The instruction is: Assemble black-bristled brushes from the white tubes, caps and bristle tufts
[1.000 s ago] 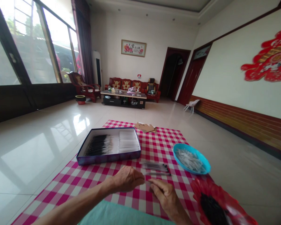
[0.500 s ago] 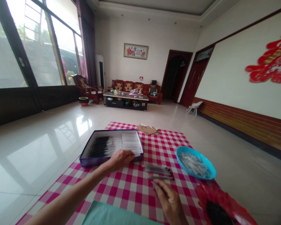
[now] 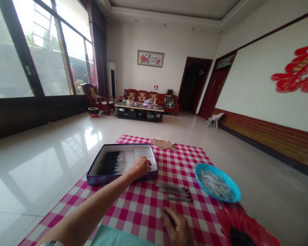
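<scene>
My left hand point(image 3: 141, 167) reaches over the front right of a shallow dark-blue box point(image 3: 122, 176), fingers curled down. What they hold, if anything, is hidden. Inside the box, black slim sticks point(image 3: 110, 163) lie in a row on the left and white slim pieces point(image 3: 143, 152) on the right. My right hand point(image 3: 178, 227) is low over the checked cloth, thumb and fingers drawn together. Anything in that pinch is too small and blurred to name. Just beyond it lie several clear pen-like tubes with black ends point(image 3: 174, 190).
To the right stand a blue bowl point(image 3: 238, 196) of whitish translucent pieces and a red bag or dish point(image 3: 259, 227) with black bits. Brown cardboard pieces point(image 3: 164, 144) lie at the far edge of the checked cloth point(image 3: 133, 201). A teal sheet point(image 3: 118, 236) lies nearest me.
My left hand has moved from the box's front right corner further in over the white pieces. My right hand has drawn back toward me and slightly left, away from the tubes.
</scene>
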Demonstrator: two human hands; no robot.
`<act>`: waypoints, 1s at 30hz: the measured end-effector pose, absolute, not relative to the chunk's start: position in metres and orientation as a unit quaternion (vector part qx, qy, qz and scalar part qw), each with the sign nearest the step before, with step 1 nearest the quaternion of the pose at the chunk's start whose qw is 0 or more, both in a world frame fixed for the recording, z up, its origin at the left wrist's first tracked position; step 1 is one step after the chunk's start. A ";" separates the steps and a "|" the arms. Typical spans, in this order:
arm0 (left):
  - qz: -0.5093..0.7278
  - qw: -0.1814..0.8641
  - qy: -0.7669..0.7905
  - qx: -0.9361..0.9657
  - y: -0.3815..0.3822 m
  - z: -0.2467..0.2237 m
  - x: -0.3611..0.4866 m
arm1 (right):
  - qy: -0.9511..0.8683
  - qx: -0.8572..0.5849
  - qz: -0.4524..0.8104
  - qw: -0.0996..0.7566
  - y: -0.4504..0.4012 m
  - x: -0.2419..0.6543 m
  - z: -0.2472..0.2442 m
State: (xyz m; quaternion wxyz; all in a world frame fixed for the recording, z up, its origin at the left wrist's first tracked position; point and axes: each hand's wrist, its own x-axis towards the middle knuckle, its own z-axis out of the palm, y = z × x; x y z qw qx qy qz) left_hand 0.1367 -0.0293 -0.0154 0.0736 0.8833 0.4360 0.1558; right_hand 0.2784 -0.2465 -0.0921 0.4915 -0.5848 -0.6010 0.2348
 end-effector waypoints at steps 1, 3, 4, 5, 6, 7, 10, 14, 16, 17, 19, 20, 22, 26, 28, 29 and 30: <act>0.157 0.072 0.436 0.883 -0.028 -0.016 0.137 | -0.606 -0.585 0.233 0.486 -0.246 0.279 -0.092; 0.161 0.069 0.433 0.884 -0.028 -0.016 0.135 | -0.608 -0.588 0.232 0.481 -0.246 0.279 -0.092; 0.165 0.067 0.430 0.885 -0.028 -0.015 0.134 | -0.607 -0.588 0.233 0.481 -0.246 0.279 -0.092; 0.170 0.064 0.427 0.886 -0.030 -0.013 0.133 | -0.606 -0.589 0.233 0.481 -0.246 0.278 -0.092; 0.179 0.060 0.423 0.886 -0.034 -0.010 0.133 | -0.606 -0.588 0.232 0.482 -0.246 0.278 -0.091; 0.189 0.055 0.420 0.886 -0.039 -0.007 0.132 | -0.607 -0.587 0.230 0.485 -0.246 0.278 -0.091; 0.239 0.040 0.408 0.880 -0.066 -0.005 0.134 | -0.609 -0.582 0.224 0.491 -0.246 0.277 -0.088; 0.388 0.059 0.344 0.853 -0.114 -0.040 0.142 | -0.609 -0.579 0.214 0.498 -0.246 0.278 -0.089; 0.417 0.082 0.319 0.847 -0.131 -0.068 0.146 | -0.608 -0.583 0.208 0.498 -0.247 0.278 -0.091; 0.425 0.094 0.315 0.844 -0.137 -0.081 0.148 | -0.606 -0.585 0.206 0.498 -0.247 0.277 -0.092; 0.425 0.110 0.311 0.843 -0.142 -0.099 0.151 | -0.601 -0.589 0.205 0.500 -0.247 0.275 -0.091; 0.421 0.114 0.309 0.845 -0.143 -0.104 0.151 | -0.600 -0.589 0.206 0.500 -0.246 0.274 -0.089; 0.406 0.115 0.300 0.856 -0.143 -0.106 0.151 | -0.610 -0.588 0.201 0.491 -0.244 0.273 -0.078; 0.392 0.121 0.297 0.862 -0.144 -0.098 0.149 | -0.645 -0.624 0.081 0.432 -0.231 0.295 -0.039; 0.402 0.121 0.308 0.854 -0.144 -0.097 0.149 | -0.626 -0.688 -0.004 0.366 -0.219 0.324 -0.019; 0.408 0.120 0.311 0.850 -0.145 -0.097 0.149 | -0.613 -0.707 -0.021 0.352 -0.212 0.342 -0.011; 0.412 0.119 0.312 0.848 -0.144 -0.097 0.149 | -0.599 -0.724 -0.032 0.341 -0.205 0.362 -0.004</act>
